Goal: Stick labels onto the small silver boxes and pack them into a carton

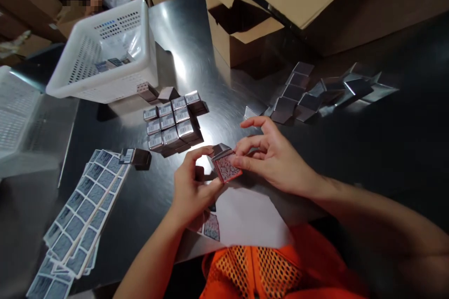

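Small carton (pixel 224 163) between left hand (pixel 192 184) and right hand (pixel 268 155), at the far edge of the white sheet (pixel 250 215): left fingers pinch its left side; right fingers, nearly closed, meet its patterned face (pixel 226 169), their grip unclear.

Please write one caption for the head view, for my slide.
The left hand holds a small box while the right hand touches its patterned face.
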`<action>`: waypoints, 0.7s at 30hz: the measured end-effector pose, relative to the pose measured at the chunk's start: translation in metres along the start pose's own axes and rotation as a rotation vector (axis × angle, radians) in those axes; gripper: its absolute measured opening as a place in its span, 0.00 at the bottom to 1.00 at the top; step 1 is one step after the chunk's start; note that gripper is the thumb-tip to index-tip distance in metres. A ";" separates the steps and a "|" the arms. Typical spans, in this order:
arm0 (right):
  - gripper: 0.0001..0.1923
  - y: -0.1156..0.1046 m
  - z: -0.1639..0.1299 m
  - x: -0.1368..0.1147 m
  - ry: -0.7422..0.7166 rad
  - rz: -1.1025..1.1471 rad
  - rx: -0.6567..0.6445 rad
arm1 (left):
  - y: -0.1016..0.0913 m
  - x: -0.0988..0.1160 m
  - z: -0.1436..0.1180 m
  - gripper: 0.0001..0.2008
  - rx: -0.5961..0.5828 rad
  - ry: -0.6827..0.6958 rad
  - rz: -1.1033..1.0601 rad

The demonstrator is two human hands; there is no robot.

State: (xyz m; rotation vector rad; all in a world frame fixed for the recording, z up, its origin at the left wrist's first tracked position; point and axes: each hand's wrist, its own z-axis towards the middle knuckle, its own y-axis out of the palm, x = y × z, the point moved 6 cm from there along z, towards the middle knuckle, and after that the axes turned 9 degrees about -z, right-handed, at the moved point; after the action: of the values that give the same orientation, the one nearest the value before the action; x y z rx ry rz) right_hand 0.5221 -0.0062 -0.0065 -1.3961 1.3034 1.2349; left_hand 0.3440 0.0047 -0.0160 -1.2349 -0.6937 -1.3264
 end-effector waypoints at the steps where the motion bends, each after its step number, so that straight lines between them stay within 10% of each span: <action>1: 0.31 0.000 0.000 0.000 0.003 0.004 -0.002 | 0.000 0.000 0.000 0.25 -0.002 0.004 0.003; 21: 0.28 -0.001 0.002 0.003 0.010 0.007 0.011 | 0.000 -0.002 -0.002 0.26 -0.007 -0.025 0.022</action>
State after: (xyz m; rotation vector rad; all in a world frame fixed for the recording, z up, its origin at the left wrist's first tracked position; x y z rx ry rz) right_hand 0.5228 -0.0050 -0.0103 -1.3921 1.3211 1.2254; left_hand 0.3430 0.0039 -0.0183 -1.2636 -0.6920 -1.2979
